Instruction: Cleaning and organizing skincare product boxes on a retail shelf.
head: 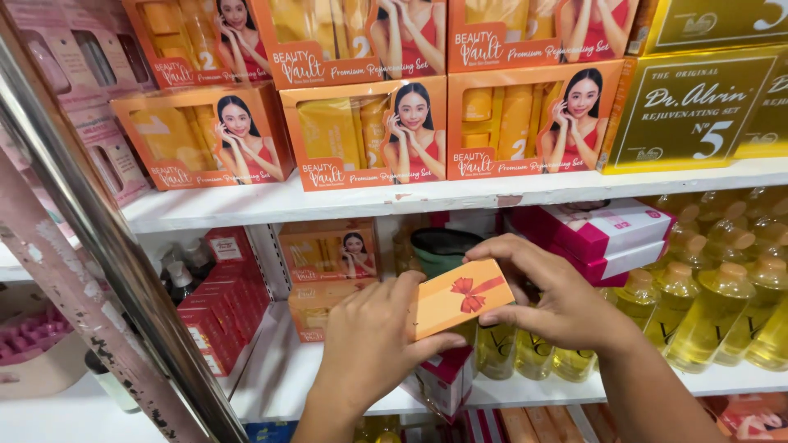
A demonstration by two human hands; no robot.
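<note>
Both my hands hold a small orange box with a red printed bow [458, 297] in front of the lower shelf. My left hand [369, 344] grips its left end from below, thumb along the bottom edge. My right hand [552, 299] pinches its right end, fingers over the top and thumb underneath. The box is tilted, right end higher. Behind it stands a dark green jar [442, 248], and beneath it a small white and magenta box [447, 379] on the shelf edge.
The upper white shelf [328, 201] carries orange gift-set boxes [365, 135] and gold boxes [689, 107]. The lower shelf holds yellow liquid bottles [706, 303], pink and white boxes [607, 234] and red boxes [222, 303]. A metal post [90, 213] runs diagonally at left.
</note>
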